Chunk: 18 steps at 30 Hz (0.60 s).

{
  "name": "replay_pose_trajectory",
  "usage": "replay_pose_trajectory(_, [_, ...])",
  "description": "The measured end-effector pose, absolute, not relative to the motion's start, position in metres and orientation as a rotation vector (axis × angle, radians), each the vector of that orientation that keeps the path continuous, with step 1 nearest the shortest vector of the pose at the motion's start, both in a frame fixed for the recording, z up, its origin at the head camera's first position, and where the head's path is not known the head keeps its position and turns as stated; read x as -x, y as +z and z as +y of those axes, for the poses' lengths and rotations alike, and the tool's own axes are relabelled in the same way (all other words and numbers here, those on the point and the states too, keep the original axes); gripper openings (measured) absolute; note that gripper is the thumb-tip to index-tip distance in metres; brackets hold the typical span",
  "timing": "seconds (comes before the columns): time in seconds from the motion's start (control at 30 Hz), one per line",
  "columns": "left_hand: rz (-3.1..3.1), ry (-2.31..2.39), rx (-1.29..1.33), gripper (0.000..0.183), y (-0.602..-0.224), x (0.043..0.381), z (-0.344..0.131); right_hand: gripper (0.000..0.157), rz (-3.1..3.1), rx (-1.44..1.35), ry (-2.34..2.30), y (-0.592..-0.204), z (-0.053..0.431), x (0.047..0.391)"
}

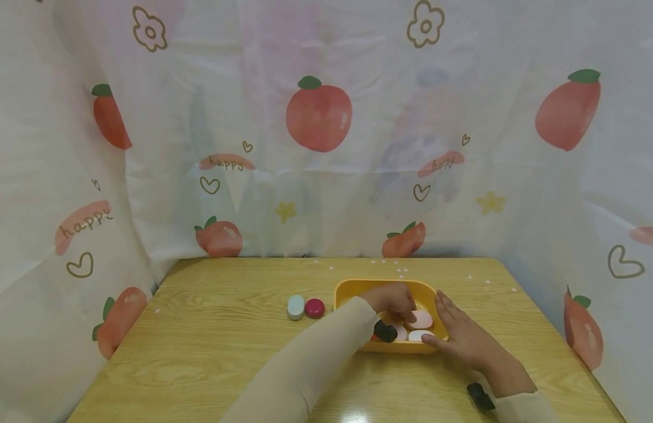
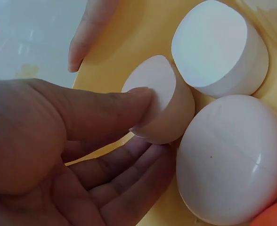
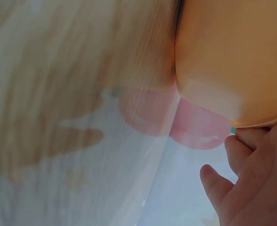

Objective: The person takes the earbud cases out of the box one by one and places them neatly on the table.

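Observation:
A yellow plastic bin (image 1: 352, 286) stands on the table with several smooth rounded pieces inside. My left hand (image 1: 395, 297) reaches into it and pinches a pale pink flat-topped piece (image 2: 155, 89) between thumb and fingers. Close to that piece lie a white flat-topped piece (image 2: 209, 47) and a glossy pinkish-white round piece (image 2: 232, 160). Part of an orange piece (image 2: 275, 214) shows at the corner of the left wrist view. My right hand (image 1: 471, 341) rests against the bin's right end, fingers extended along the wall and thumb over the near rim.
Left of the bin, a pale mint oval piece (image 1: 295, 307) and a magenta round piece (image 1: 314, 308) sit side by side on the wooden table (image 1: 225, 352). Small white bits (image 1: 402, 270) are scattered near the back edge. A fruit-printed curtain (image 1: 326, 194) encloses the table.

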State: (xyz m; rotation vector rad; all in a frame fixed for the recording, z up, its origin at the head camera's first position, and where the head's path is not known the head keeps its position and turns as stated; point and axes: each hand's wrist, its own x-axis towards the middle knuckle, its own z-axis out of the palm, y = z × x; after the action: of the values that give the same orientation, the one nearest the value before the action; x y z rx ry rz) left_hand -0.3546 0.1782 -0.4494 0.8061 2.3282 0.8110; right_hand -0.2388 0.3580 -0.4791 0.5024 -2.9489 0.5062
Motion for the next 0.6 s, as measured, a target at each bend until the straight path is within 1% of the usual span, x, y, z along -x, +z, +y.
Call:
replay_pose_trajectory(0.03, [2.335,0.809,-0.801,0.014,-0.449,0.355,0.178,0.095,-2.947,-0.505,0.506,-0.479,0.358,0.239])
replay_pose_trajectory(0.13, [2.355,0.812,-0.77,0.036,-0.45,0.356,0.178,0.094,-2.943,-0.513,0.515,-0.479,0.358,0.238])
replay_pose_trajectory(0.2, [2.319,0.85,-0.754,0.042,-0.451,0.358,0.176,0.094,-2.941,-0.518,0.52,-0.48,0.357,0.238])
replay_pose_trajectory(0.37, [2.143,1.019,-0.676,0.046,-0.452,0.361,0.17,0.094,-2.94,-0.521,0.506,-0.48,0.356,0.238])
replay_pose_trajectory(0.5, [2.105,1.064,-0.649,0.046,-0.448,0.361,0.167,0.094,-2.941,-0.519,0.509,-0.479,0.357,0.238])
replay_pose_trajectory(0.6, [2.098,1.105,-0.65,0.036,-0.446,0.359,0.166,0.094,-2.943,-0.517,0.509,-0.479,0.357,0.238])
